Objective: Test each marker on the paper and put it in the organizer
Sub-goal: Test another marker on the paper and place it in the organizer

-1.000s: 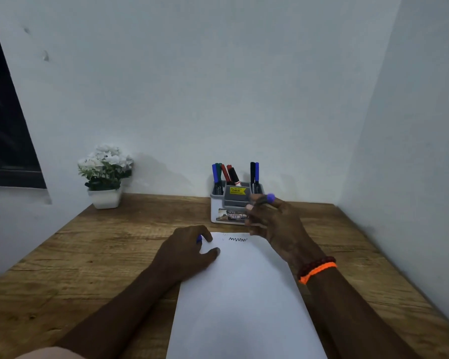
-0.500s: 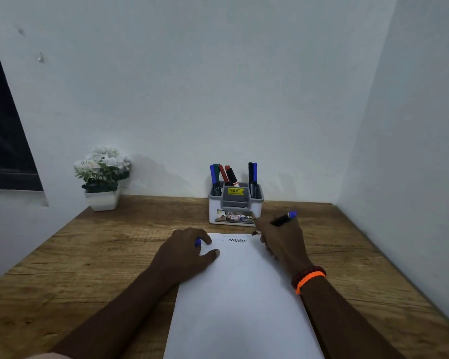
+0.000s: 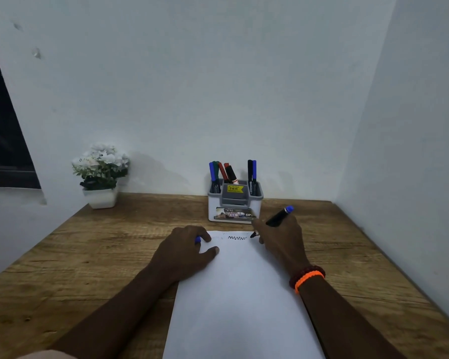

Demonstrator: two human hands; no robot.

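Right hand [image 3: 280,239] fingers grasping marker [image 3: 275,219], tip down at top right of paper [image 3: 244,294], beside black squiggle [image 3: 237,238]. Left hand [image 3: 187,251] fingers curled round blue cap [image 3: 197,239], resting on paper. Organizer [image 3: 234,206] beyond on table [image 3: 88,255], holding more markers.

One sheet of paper [image 3: 241,294], one organizer [image 3: 234,203], one potted plant [image 3: 101,174], one wooden desk [image 3: 88,255]. Seven markers: six standing in the organizer, one uncapped marker [image 3: 276,219] in hand. One blue cap [image 3: 197,239]. Two hands, two wristbands [image 3: 307,277].
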